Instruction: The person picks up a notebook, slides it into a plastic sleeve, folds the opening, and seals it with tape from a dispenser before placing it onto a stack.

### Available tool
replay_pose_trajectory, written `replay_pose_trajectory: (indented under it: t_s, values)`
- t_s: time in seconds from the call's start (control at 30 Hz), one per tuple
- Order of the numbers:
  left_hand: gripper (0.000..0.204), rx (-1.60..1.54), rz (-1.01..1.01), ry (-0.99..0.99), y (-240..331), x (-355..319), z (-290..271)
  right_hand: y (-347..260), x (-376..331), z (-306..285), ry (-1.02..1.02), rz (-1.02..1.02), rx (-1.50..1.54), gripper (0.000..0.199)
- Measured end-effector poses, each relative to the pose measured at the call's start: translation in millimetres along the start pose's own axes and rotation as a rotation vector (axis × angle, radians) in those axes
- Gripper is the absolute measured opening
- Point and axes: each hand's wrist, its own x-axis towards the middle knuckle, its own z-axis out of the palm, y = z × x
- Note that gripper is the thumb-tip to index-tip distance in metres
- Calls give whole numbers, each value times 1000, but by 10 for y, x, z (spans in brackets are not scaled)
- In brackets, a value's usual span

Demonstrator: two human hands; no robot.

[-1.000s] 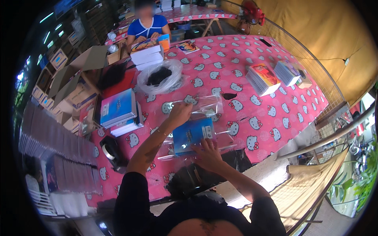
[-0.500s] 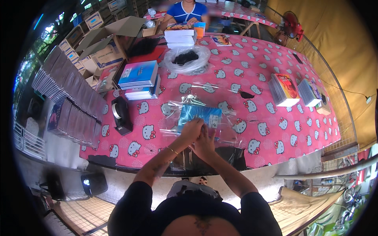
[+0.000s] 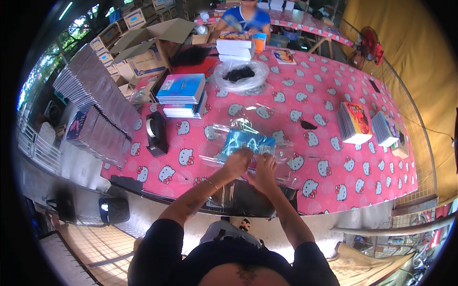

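Observation:
A blue spiral notebook (image 3: 248,143) lies at the near middle of the table inside clear plastic wrap (image 3: 285,151), whose loose, shiny edges spread out around it. My left hand (image 3: 237,163) is over the notebook's near edge, its fingers closed together on the plastic. Beside it, just to the right, my right hand (image 3: 263,173) has curled fingers pinching the film near the notebook's lower right part. The fingertips are partly hidden. A purplish strip shows between the two hands.
A black tape dispenser (image 3: 156,134) and stacked blue notebooks (image 3: 181,89) stand to the left, beyond them tall wrapped notebook piles (image 3: 98,90). A plastic bag (image 3: 262,76) with black contents sits farther back. More notebooks (image 3: 354,123) stand right. A person (image 3: 244,21) sits opposite.
My hands, overlapping before, are now slightly apart, the right one shifted rightward. The notebook remains under the plastic. The whole view has shifted a little.

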Motion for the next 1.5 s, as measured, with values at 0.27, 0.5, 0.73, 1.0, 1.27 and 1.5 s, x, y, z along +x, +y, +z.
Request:
replay_pose_trajectory:
  t_s: [0.27,0.5,0.73,1.0,1.27,1.5]
  values:
    - [47,313,96,-39,50,-299,-156,233,-6,93,-293,-205,-431,63]
    - [52,639,-722,528,-1324,-1411,-1334,224,11,-75,-244,-251,-393,58]
    - [20,-882,-1243,579,-2031,-1904,-2341,112,31,-106,-276,-263,-410,63]
    - [11,-671,-1102,1014,-2157,-2317,-1543,206,49,-152,-219,-305,-321,60]
    - [19,-468,-889,388,-881,-1158,-1359,257,62,-148,-254,-313,-299,52]
    - [33,-257,-794,-173,302,302,-302,360,21,-106,-152,-357,-311,54]
